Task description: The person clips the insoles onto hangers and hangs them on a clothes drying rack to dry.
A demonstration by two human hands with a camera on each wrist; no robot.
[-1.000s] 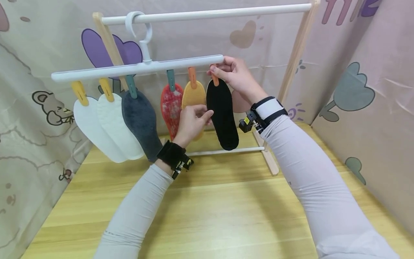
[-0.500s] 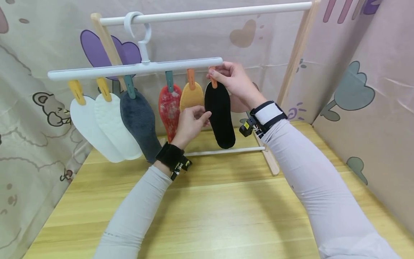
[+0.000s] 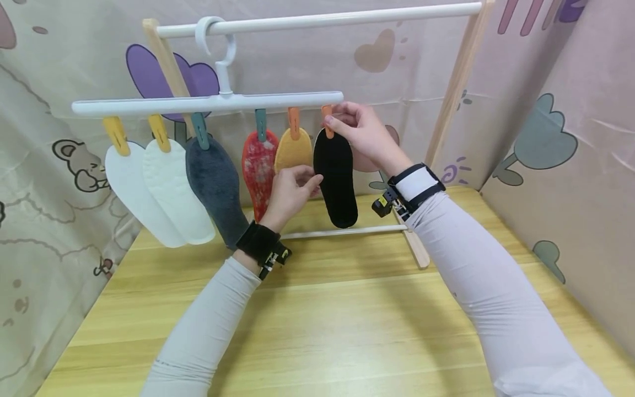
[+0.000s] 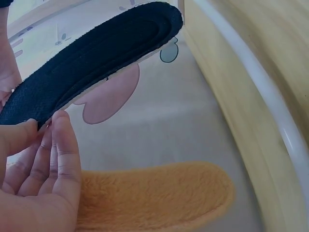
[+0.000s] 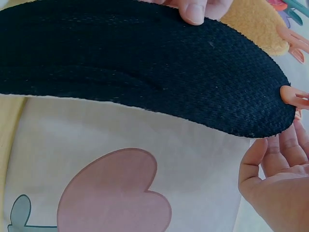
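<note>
In the head view my left hand (image 3: 292,193) pinches the near edge of a black insole (image 3: 334,182) between thumb and fingers; the left wrist view shows this grip closely. My right hand (image 3: 367,129) holds the orange clothespin (image 3: 328,122) at the insole's top end, thumb on its near side and the other fingers partly hidden behind. That clothespin hangs under the right end of a white hanger (image 3: 273,100) and bites the insole. Beside it, a yellow insole (image 3: 292,149) hangs partly behind my left hand, then a red patterned insole (image 3: 259,165).
Left of the hook hang a dark grey insole (image 3: 213,182) and two white insoles (image 3: 173,187), each on a clothespin. The hanger hooks over the white rail (image 3: 317,22) of a wooden-legged rack. Below lies a wooden tabletop (image 3: 337,320); printed cloth (image 3: 536,193) surrounds it.
The hanger's right end has dropped slightly and its left end has risen, so it hangs more level. Both hands have moved a little lower with the black insole, keeping their places on it.
</note>
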